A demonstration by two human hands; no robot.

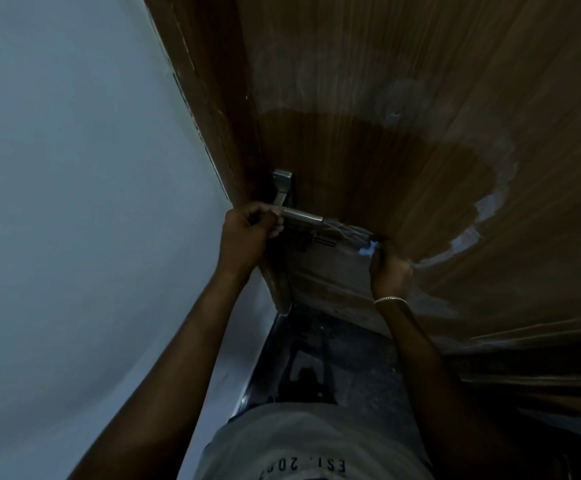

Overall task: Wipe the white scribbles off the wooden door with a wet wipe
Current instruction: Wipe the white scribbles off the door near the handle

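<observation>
The wooden door (pixel 403 81) fills the upper right, with a dark wet patch (pixel 386 174) in its middle. White smears (pixel 486 209) edge that patch on the right, and thin white scribbles (pixel 346 230) lie just right of the handle. My left hand (pixel 247 233) grips the metal door handle (pixel 299 214). My right hand (pixel 391 268), with a bracelet on its wrist, presses a small bluish wet wipe (pixel 367 249) against the door, just right of the scribbles.
A pale wall (pixel 74 202) takes up the left side, meeting the dark door frame (pixel 213 98). A dark latch (pixel 317 240) sits under the handle. Dark floor (pixel 317 358) shows below, between my arms.
</observation>
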